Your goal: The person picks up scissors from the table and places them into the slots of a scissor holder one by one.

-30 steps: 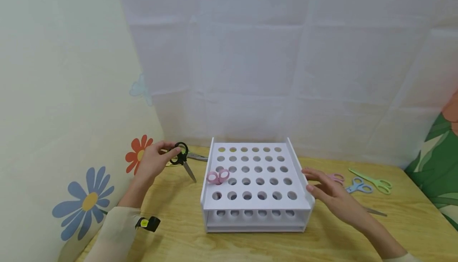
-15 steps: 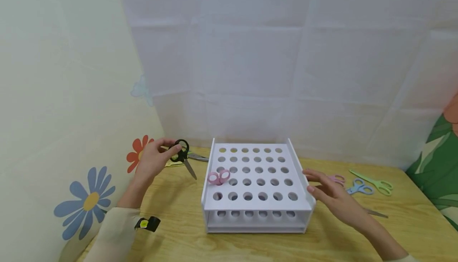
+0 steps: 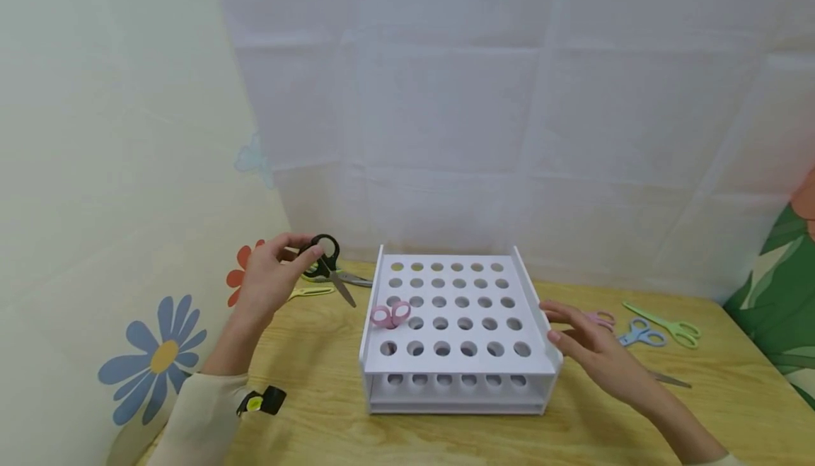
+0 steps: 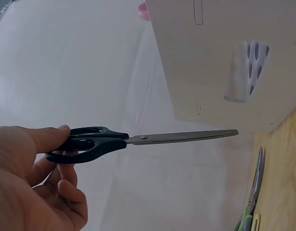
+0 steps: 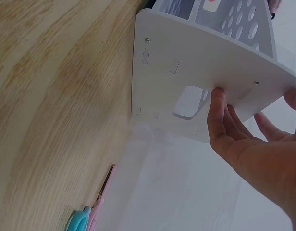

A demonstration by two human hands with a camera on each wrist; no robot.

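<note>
My left hand (image 3: 270,276) pinches a pair of black-handled scissors (image 4: 97,143) by the finger loops, above the table left of a white rack (image 3: 455,360). In the left wrist view the scissors' blades are closed together and reach toward the rack's side panel. The rack has rows of round holes in its top. Pink-handled scissors (image 3: 390,315) stand in a hole on its left side, blades hidden inside. My right hand (image 3: 592,349) rests on the rack's right side panel (image 5: 205,62), fingertips against its face and top edge.
On the table left of the rack lie yellow scissors (image 3: 312,290) and green-handled scissors (image 4: 246,219). To the right are blue scissors (image 3: 642,333), pink scissors (image 3: 601,319), green scissors (image 3: 675,328) and a bare blade (image 3: 670,379) partly behind the right forearm. A white cloth (image 3: 407,98) hangs behind.
My left hand has lifted the black-handled scissors higher and slightly to the right, uncovering more of the yellow scissors. The right hand stays on the rack.
</note>
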